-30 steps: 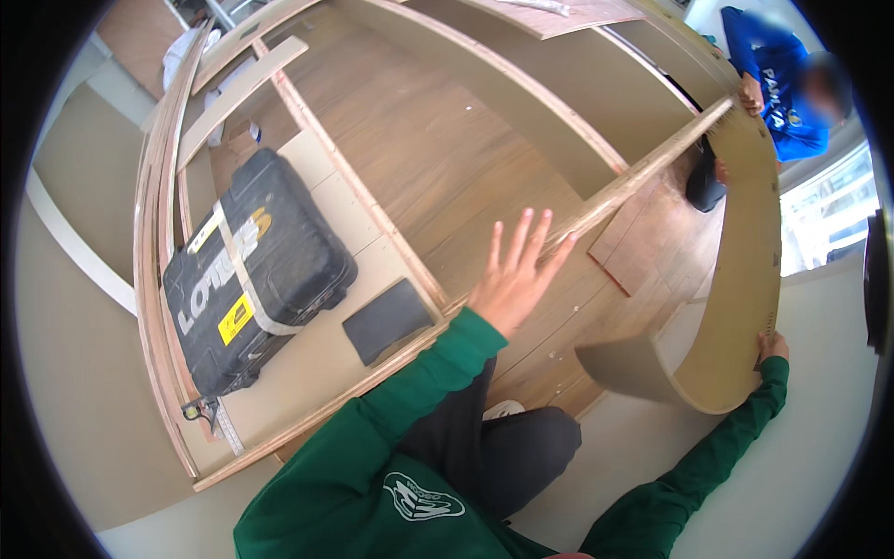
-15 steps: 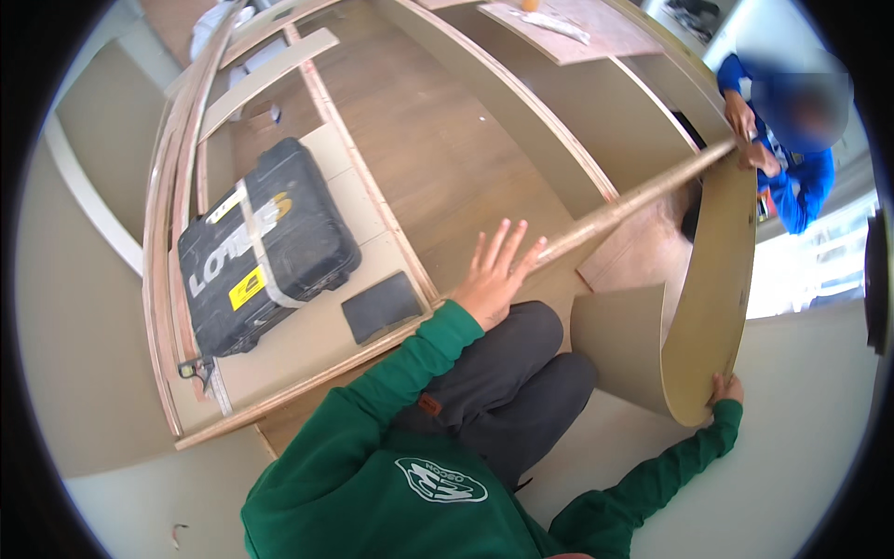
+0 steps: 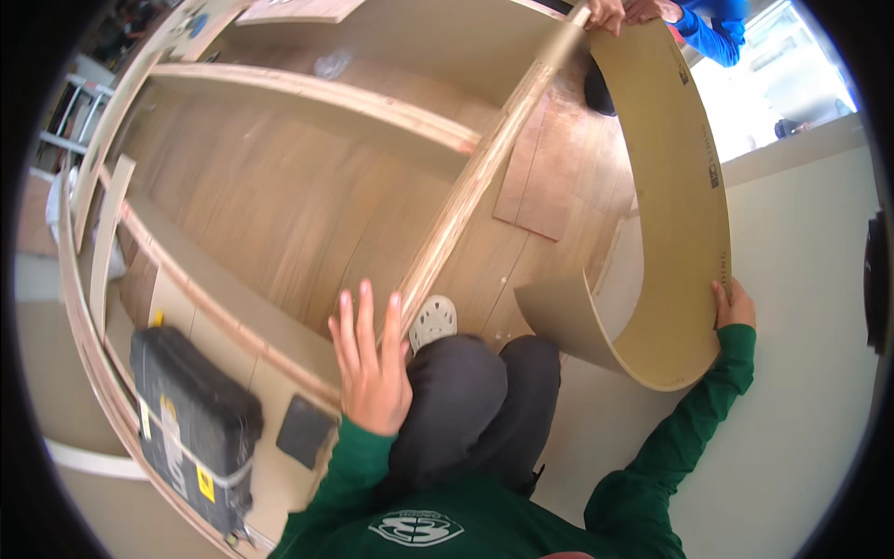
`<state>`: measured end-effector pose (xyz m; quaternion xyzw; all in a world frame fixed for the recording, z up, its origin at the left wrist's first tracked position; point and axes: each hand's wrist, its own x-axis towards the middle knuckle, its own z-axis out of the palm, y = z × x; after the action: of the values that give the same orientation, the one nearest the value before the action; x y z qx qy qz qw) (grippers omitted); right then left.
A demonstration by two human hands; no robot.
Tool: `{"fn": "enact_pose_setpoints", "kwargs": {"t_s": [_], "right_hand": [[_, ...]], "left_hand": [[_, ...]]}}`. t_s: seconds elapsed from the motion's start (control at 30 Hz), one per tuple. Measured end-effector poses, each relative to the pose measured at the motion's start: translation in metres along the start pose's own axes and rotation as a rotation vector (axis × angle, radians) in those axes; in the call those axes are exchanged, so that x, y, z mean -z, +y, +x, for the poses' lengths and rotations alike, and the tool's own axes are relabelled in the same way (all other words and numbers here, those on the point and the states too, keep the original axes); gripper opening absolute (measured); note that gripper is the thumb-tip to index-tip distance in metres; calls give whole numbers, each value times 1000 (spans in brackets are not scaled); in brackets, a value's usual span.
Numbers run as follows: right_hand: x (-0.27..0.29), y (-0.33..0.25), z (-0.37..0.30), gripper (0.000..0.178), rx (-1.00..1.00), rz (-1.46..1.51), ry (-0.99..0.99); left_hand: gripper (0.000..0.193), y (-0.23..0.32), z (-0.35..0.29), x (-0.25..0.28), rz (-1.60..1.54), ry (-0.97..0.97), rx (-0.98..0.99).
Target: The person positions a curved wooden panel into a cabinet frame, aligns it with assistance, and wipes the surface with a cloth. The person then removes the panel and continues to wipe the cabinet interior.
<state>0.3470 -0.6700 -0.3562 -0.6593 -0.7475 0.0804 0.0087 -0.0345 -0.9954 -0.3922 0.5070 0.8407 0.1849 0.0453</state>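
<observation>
Lying inside wooden frame [image 3: 472, 186]: black case [image 3: 209, 405]

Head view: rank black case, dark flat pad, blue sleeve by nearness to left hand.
1. Dark flat pad: just left of the left hand.
2. Black case: farther left, past the pad.
3. Blue sleeve: far upper right.

palm side of L hand [image 3: 374, 377] hidden, contact w/ wood rail [image 3: 472, 191] unclear, R hand [image 3: 736, 307] fingers part. hidden at curved panel [image 3: 675, 214], co-worker's blue sleeve [image 3: 712, 37] cut at top edge, shoe [image 3: 434, 320] part. behind knee [image 3: 456, 371], item [image 3: 790, 129] on sill [image 3: 803, 151] too sm. to ID
</observation>
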Motion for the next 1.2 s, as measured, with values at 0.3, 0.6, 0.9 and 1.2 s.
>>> {"fn": "enact_pose_setpoints", "kwargs": {"t_s": [0.3,0.6,0.9,1.2], "right_hand": [[32,-35,34,30,-126,-332,-49],[62,-21,56,33,-242,-197,-227],[76,-14,72,33,-303,-3,-319],[98,-23,90,30,-344,30,-381]], "left_hand": [[49,2,12,4,-120,-29,41],[59,-15,15,-2,-239,-208,-41],[78,17,63,100,63,-602,221],[79,43,142,145,126,-430,365]]}}
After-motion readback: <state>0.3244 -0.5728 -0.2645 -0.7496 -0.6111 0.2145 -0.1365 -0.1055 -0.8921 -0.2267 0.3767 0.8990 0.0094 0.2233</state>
